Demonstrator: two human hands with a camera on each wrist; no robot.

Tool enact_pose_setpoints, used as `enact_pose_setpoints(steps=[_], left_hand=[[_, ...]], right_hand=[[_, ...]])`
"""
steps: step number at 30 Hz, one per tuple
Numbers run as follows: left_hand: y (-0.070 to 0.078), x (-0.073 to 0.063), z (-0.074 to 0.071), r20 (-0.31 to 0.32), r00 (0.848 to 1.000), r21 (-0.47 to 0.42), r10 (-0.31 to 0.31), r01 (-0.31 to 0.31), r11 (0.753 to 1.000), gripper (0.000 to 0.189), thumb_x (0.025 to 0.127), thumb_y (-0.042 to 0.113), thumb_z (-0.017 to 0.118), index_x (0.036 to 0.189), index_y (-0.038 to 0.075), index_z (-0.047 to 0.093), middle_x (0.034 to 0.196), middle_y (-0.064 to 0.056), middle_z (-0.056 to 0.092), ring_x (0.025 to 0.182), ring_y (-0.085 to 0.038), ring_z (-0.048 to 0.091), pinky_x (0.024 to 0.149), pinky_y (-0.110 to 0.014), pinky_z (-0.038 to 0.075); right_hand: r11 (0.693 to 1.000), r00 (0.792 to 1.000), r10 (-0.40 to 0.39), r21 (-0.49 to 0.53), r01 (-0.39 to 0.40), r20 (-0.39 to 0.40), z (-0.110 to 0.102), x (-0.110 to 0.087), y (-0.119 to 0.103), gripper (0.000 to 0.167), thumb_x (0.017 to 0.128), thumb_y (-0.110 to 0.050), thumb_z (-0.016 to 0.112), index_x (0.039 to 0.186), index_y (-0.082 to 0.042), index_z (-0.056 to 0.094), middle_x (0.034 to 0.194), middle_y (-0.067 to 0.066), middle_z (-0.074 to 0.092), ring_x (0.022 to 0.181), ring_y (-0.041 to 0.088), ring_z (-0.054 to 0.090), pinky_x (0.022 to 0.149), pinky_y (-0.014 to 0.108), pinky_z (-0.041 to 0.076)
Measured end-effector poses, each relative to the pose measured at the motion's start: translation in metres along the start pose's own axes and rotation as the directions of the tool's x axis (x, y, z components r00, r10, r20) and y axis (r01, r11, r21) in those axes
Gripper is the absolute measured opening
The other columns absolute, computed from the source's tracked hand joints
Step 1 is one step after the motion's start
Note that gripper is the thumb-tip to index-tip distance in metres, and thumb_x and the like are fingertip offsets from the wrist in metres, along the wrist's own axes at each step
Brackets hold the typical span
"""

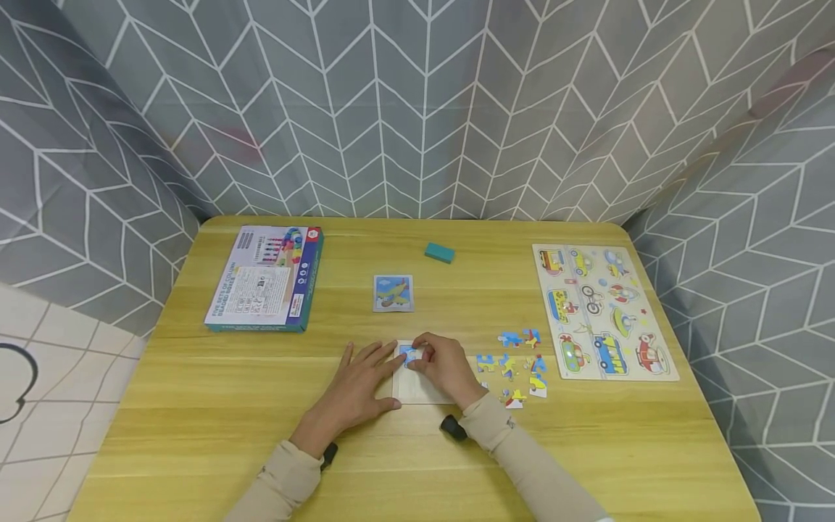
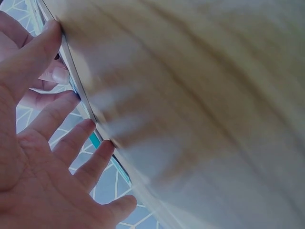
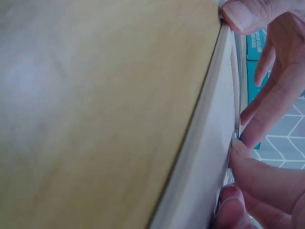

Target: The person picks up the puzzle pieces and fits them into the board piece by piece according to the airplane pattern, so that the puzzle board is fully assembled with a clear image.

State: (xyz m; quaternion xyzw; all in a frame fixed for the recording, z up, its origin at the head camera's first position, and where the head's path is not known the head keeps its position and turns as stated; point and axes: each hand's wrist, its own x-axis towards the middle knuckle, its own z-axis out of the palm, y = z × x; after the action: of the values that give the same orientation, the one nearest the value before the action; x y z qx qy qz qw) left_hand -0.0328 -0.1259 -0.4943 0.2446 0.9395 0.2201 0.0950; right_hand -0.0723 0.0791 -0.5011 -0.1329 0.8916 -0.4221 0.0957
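A small pale puzzle tray (image 1: 414, 391) lies on the table between the two hands, with blue puzzle pieces (image 1: 409, 352) at its upper left. My left hand (image 1: 355, 388) rests along the tray's left side, fingers spread and fairly straight, thumb near the lower left corner. My right hand (image 1: 450, 370) is over the tray's upper right. Its thumb (image 3: 248, 162) and bent fingers pinch a small puzzle piece at the tray's surface, mostly hidden by the fingers. Loose puzzle pieces (image 1: 507, 365) in blue, yellow and red lie scattered right of the tray.
Behind the tray lies a square picture card (image 1: 393, 293) with a yellow plane, and a teal block (image 1: 440, 253). A boxed set (image 1: 261, 279) is at the back left. A vehicle puzzle board (image 1: 603, 312) lies at the right. Grey patterned curtains (image 1: 417, 109) enclose the table.
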Motion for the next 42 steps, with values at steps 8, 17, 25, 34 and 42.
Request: enact_pose_setpoints(steps=[8, 17, 25, 34, 42], left_hand=[[0.0, 0.0, -0.001, 0.004, 1.0, 0.016, -0.013, 0.013, 1.0, 0.075, 0.085, 0.044, 0.078, 0.149, 0.018, 0.05, 0.159, -0.006, 0.037, 0.145, -0.034, 0.029, 0.114, -0.068, 0.006], [-0.002, 0.0, -0.003, 0.001, 1.0, -0.009, -0.015, 0.015, 1.0, 0.075, 0.085, 0.042, 0.079, 0.15, 0.017, 0.05, 0.159, -0.007, 0.036, 0.145, -0.036, 0.029, 0.114, -0.069, 0.006], [-0.002, 0.0, -0.004, 0.011, 0.999, -0.026, -0.032, 0.032, 0.999, 0.075, 0.085, 0.043, 0.079, 0.15, 0.018, 0.05, 0.159, -0.006, 0.035, 0.146, -0.035, 0.028, 0.115, -0.068, 0.005], [-0.003, 0.0, -0.003, 0.008, 0.999, -0.033, -0.034, 0.035, 0.999, 0.076, 0.083, 0.042, 0.08, 0.149, 0.018, 0.051, 0.159, -0.006, 0.036, 0.146, -0.035, 0.028, 0.114, -0.069, 0.005], [-0.003, 0.0, -0.002, 0.004, 0.999, -0.032, -0.033, 0.033, 0.999, 0.076, 0.083, 0.042, 0.08, 0.149, 0.018, 0.051, 0.159, -0.006, 0.037, 0.146, -0.035, 0.029, 0.114, -0.069, 0.005]], right_hand=[[1.0, 0.999, 0.019, -0.01, -0.02, -0.032, -0.009, -0.009, 0.004, 0.028, 0.087, -0.014, 0.079, 0.112, -0.006, 0.07, 0.074, -0.006, 0.057, 0.063, 0.009, 0.051, 0.057, 0.025, 0.044], [0.992, 0.983, 0.071, 0.113, -0.052, -0.168, -0.046, -0.028, 0.025, 0.019, 0.088, -0.01, 0.078, 0.105, -0.003, 0.074, 0.08, -0.002, 0.064, 0.073, 0.014, 0.061, 0.068, 0.029, 0.054], [0.983, 0.954, 0.175, 0.095, -0.156, -0.242, -0.081, -0.043, 0.056, 0.023, 0.09, -0.014, 0.076, 0.11, -0.002, 0.073, 0.091, 0.005, 0.067, 0.083, 0.021, 0.062, 0.076, 0.032, 0.054], [0.971, 0.93, 0.238, 0.08, -0.225, -0.279, -0.097, -0.048, 0.081, 0.025, 0.091, -0.017, 0.075, 0.113, -0.003, 0.072, 0.093, 0.008, 0.069, 0.085, 0.024, 0.063, 0.074, 0.031, 0.053], [0.965, 0.919, 0.255, 0.018, -0.262, -0.3, -0.102, -0.045, 0.086, 0.036, 0.09, -0.013, 0.077, 0.122, 0.0, 0.069, 0.089, 0.009, 0.065, 0.078, 0.022, 0.061, 0.064, 0.024, 0.049]])
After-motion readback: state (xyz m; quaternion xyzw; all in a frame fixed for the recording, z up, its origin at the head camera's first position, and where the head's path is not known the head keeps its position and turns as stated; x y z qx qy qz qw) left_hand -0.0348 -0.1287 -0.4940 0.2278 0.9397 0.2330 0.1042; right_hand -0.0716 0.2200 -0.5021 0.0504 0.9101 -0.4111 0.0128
